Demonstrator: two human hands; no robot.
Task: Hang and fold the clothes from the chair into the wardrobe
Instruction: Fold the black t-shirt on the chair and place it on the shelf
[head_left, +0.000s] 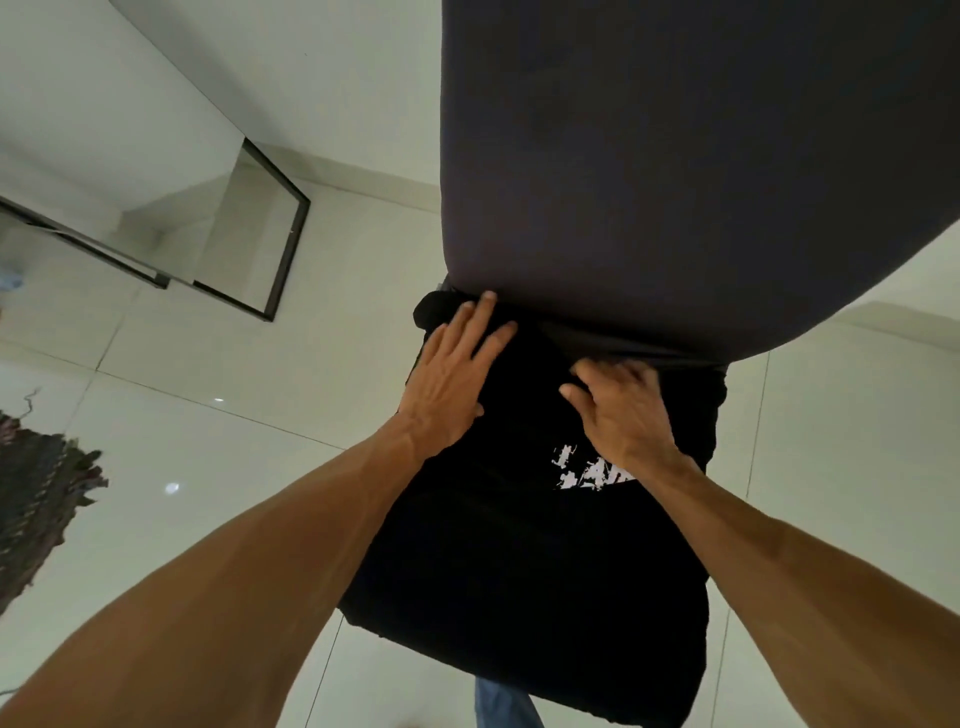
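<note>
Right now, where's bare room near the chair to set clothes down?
Free: white glossy floor tiles left of the black printed garment, between the black-framed glass panel and the dark woven rug; also tiles on its right. Crowded: that garment's top, under the left hand and right hand, with the grey cloth draped just behind.

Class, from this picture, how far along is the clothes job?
Done: nothing visibly stored; no wardrobe shows. In hand: the black shirt lies spread, left hand flat on it, right hand curled into its cloth. Left: the grey garment draped above it.
</note>
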